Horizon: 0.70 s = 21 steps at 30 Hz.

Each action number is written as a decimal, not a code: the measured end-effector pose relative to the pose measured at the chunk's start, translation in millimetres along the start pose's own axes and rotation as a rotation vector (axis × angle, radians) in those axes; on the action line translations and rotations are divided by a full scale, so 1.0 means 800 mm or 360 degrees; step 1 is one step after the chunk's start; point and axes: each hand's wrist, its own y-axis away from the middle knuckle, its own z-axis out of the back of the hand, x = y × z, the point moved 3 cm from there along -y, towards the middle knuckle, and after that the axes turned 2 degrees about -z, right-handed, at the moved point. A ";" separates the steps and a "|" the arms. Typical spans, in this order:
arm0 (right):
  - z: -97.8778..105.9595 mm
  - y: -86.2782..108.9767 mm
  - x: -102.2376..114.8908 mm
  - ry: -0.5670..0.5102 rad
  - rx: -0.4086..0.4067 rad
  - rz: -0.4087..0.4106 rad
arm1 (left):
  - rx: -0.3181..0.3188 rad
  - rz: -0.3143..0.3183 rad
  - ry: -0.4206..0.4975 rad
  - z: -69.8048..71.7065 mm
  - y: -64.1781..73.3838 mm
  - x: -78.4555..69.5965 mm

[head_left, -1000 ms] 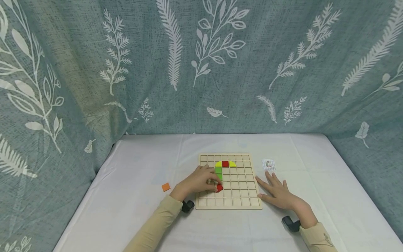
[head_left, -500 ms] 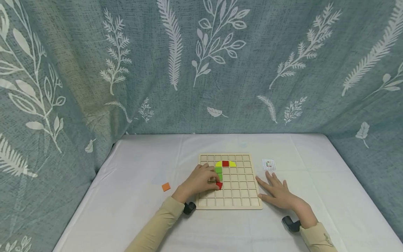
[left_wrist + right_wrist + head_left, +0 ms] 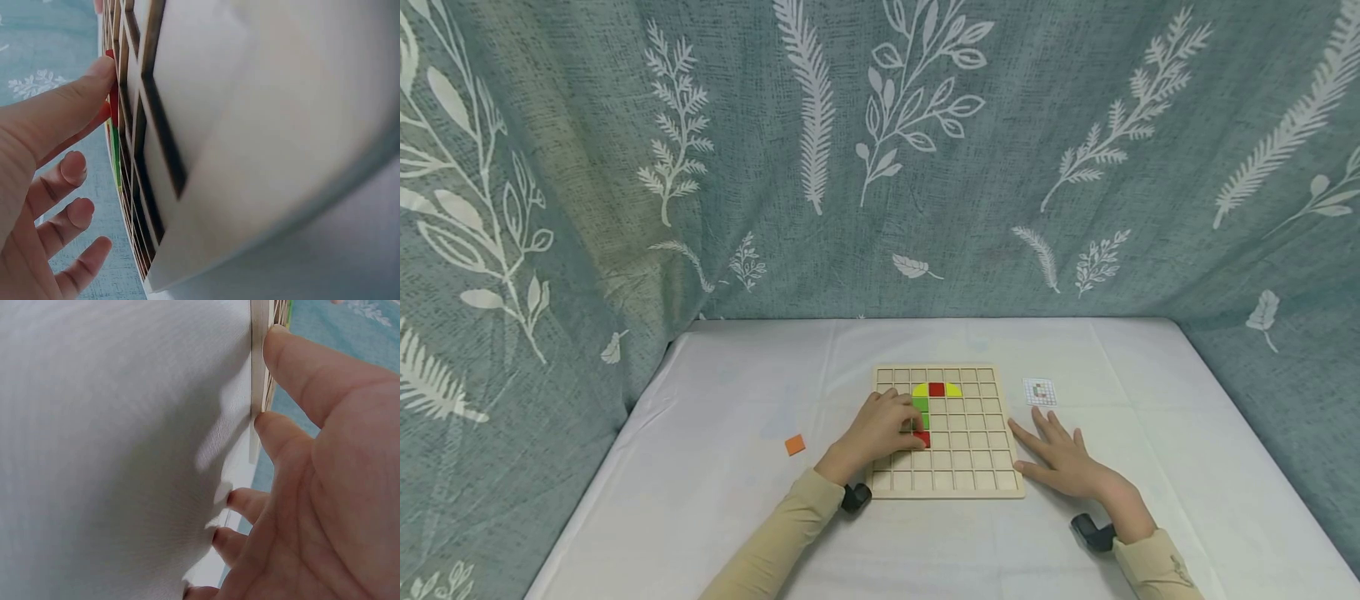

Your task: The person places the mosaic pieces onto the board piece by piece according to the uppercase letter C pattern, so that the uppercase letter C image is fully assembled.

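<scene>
Thumb and index finger of my left hand [image 3: 883,427] pinch a red square tile [image 3: 926,440] at a cell of the wooden grid board [image 3: 955,495]. In the left wrist view the red tile [image 3: 114,103] shows edge-on between thumb and index, the other fingers loosely bent. Just above it on the board lie a green tile [image 3: 921,404] and a second green one, partly covered by the fingers. Higher up, a dark red tile [image 3: 936,389] sits between two yellow rounded tiles [image 3: 954,390]. My right hand [image 3: 1063,460] lies spread, thumb and index fingertips touching the board's right edge.
An orange square tile [image 3: 794,445] lies on the white cloth to the left of the board. Beyond the right hand is a small printed pattern card [image 3: 1040,392]. A blue-green leaf-patterned curtain [image 3: 865,250] hangs behind the table.
The red tile has turned from tilted to lined up with the grid and shifted slightly up, just below the green tiles. The right hand stays in place.
</scene>
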 end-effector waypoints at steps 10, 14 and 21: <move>0.000 -0.001 -0.001 -0.0013 0.0005 -0.0003 | -0.0023 0.0022 0.0052 -0.001 0.005 0.004; 0.000 -0.001 -0.001 -0.0007 0.0004 -0.0001 | -0.0046 0.0028 0.0104 0.001 0.008 0.005; 0.000 -0.001 -0.002 -0.0003 0.0001 0.0008 | -0.0084 0.0052 0.0162 0.006 0.015 0.009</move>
